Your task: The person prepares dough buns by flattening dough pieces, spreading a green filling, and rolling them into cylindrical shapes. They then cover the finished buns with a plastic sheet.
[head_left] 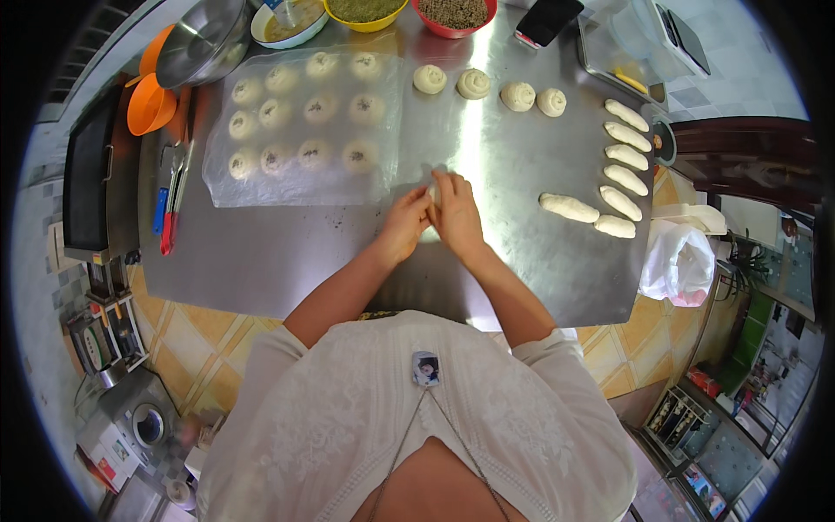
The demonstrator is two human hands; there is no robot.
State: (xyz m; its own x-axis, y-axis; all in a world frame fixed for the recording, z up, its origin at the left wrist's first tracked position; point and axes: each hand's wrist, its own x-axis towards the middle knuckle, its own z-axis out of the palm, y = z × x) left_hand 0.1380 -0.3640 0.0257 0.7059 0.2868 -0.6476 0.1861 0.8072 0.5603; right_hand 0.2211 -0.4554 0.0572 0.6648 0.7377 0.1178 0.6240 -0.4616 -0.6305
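Note:
At the middle of the metal table, my left hand [405, 223] and my right hand [457, 213] close together around a piece of pale dough [430, 234]. Fingers cover most of that dough, so its shape is hard to make out. Beyond my hands sit coiled dough pieces, one of them a spiral roll [474, 84]. To the right, several dough logs stand in a column, and a longer dough log [569, 207] lies nearer to me. On the left, several round buns [319, 109] with dark specks on top rest under a clear plastic sheet [297, 192].
A yellow bowl [365, 12] of green filling and a red bowl [454, 17] of brown crumbly filling line the far edge. Left of them are a steel bowl [204, 43] and orange bowl [151, 106]. Red-handled tongs [170, 230] lie left; a phone [548, 22] lies far right.

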